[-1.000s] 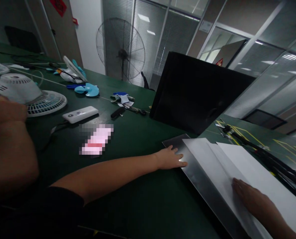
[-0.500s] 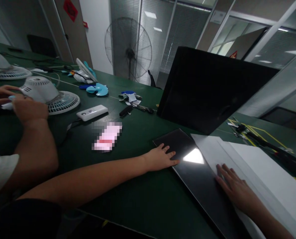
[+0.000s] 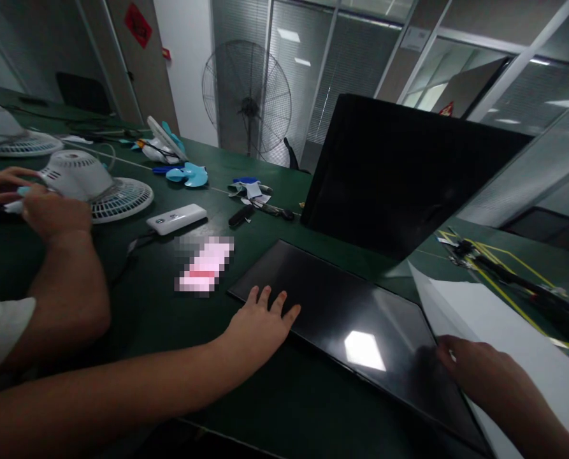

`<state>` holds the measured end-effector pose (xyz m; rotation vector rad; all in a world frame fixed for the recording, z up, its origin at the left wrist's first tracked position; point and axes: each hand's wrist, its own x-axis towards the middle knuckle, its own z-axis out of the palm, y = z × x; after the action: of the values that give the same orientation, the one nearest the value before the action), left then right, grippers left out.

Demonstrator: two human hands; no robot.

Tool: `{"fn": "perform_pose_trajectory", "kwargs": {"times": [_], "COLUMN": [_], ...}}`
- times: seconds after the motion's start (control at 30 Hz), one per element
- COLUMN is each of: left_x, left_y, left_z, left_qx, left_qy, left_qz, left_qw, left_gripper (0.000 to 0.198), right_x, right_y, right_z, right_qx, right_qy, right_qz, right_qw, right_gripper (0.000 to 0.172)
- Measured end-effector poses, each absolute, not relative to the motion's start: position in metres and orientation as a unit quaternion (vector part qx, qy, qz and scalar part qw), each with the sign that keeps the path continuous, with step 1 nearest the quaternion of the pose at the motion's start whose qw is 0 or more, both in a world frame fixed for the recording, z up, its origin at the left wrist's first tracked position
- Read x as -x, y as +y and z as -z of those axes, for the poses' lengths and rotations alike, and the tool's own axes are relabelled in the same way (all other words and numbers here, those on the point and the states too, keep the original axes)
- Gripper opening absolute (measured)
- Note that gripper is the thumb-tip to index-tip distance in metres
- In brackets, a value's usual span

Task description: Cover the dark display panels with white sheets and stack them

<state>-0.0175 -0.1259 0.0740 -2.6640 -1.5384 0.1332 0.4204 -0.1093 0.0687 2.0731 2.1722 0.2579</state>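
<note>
Steady the glossy panel [image 3: 334, 303] lightly with splayed, ungripping left hand [image 3: 259, 328] and, at its edge, right hand [image 3: 480, 366] of indiscernible grip.

White sheet [image 3: 527, 347] partly beyond frame

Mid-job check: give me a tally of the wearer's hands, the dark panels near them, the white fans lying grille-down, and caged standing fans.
Wearer's hands: 2 (left hand, right hand)
Dark panels: 2 (flat panel, upright panel)
Grille-down white fans: 2 (nearer fan, farther fan)
Caged standing fan: 1
Total: 7
</note>
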Motion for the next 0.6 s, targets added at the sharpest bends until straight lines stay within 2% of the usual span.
{"fn": "perform_pose_trajectory", "kwargs": {"times": [0.1, 0.2, 0.3, 0.4, 0.47, 0.6], "left_x": [0.015, 0.016, 0.025, 0.038, 0.044, 0.047], "left_y": [-0.116, -0.099, -0.086, -0.079, -0.075, -0.064], "left_z": [-0.074, -0.076, -0.074, -0.066, -0.060, -0.056], "left_qx": [0.848, 0.853, 0.884, 0.888, 0.888, 0.916], "left_qy": [-0.525, -0.517, -0.457, -0.396, -0.370, -0.370], "left_qz": [-0.061, -0.066, 0.004, 0.120, 0.148, 0.076], "left_qw": [0.036, 0.041, 0.094, 0.201, 0.229, 0.136], "left_gripper": [0.061, 0.057, 0.052, 0.045, 0.041, 0.028], "right_x": [-0.363, -0.316, -0.291, -0.282, -0.281, -0.302], "right_y": [-0.123, -0.125, -0.109, -0.087, -0.078, -0.073], "right_z": [-0.068, -0.069, -0.066, -0.057, -0.050, -0.038], "right_qx": [-0.598, -0.482, -0.390, -0.360, -0.348, -0.386], "right_qy": [0.794, 0.873, 0.916, 0.926, 0.931, 0.916], "right_qz": [-0.046, -0.069, -0.096, -0.109, -0.108, -0.095], "right_qw": [0.098, 0.045, 0.012, 0.000, -0.019, -0.050], "right_gripper": [0.035, 0.038, 0.042, 0.046, 0.048, 0.043]}}
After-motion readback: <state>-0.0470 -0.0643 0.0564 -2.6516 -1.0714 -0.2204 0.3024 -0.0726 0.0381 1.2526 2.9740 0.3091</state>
